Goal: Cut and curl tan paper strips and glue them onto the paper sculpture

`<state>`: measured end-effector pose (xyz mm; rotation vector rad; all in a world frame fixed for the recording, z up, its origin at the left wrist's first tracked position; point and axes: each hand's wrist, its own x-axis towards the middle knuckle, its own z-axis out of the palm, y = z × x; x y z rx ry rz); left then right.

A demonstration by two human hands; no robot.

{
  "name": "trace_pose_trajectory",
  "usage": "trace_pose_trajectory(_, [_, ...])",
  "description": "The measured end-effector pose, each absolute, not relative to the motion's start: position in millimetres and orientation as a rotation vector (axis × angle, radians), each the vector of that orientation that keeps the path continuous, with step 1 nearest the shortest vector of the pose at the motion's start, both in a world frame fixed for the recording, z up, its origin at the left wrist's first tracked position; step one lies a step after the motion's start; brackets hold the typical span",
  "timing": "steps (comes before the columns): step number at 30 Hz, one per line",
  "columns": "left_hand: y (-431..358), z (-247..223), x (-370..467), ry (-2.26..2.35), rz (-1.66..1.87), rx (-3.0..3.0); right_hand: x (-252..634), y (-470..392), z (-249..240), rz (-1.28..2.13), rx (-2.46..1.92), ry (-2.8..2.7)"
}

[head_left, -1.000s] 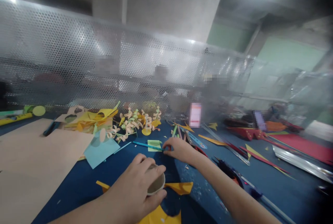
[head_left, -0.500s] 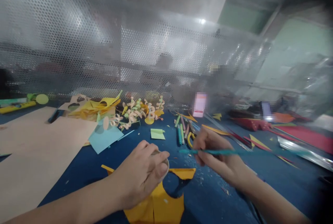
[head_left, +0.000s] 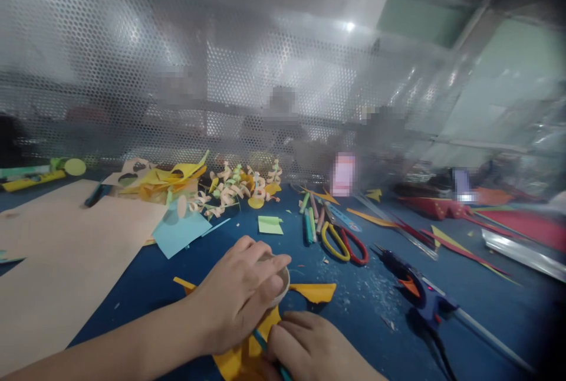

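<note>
At left, a large pale sheet (head_left: 92,239) lies on the blue counter (head_left: 119,310). Then the left hand (head_left: 243,298) has its fingers clamped on a round pale object (head_left: 284,288), over yellow paper (head_left: 239,362). Next, a thin teal stick (head_left: 260,339) is gripped in the fingers of the right hand (head_left: 307,345). Scissors (head_left: 345,240) and a glue gun (head_left: 427,301) rest farther right.

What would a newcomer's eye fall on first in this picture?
Probably the hands, low in the middle: the left hand grips a round object above orange paper, while the right hand holds a teal pencil. Next might come the blue glue gun on the right and the curled paper strips heaped beyond the hands, left of centre.
</note>
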<state>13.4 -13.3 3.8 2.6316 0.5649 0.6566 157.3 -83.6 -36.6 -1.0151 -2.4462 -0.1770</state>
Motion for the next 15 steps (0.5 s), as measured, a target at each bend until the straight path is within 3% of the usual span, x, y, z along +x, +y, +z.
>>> trace_pose_trajectory(4, [-13,5,13,0.568,0.639,2.632,148,-83,-41,-0.457,-0.967,-2.45])
trace_pose_trajectory(15, [-12,1,14,0.556,0.678,2.62,136,-83,-36,-0.798,-0.829,-2.326])
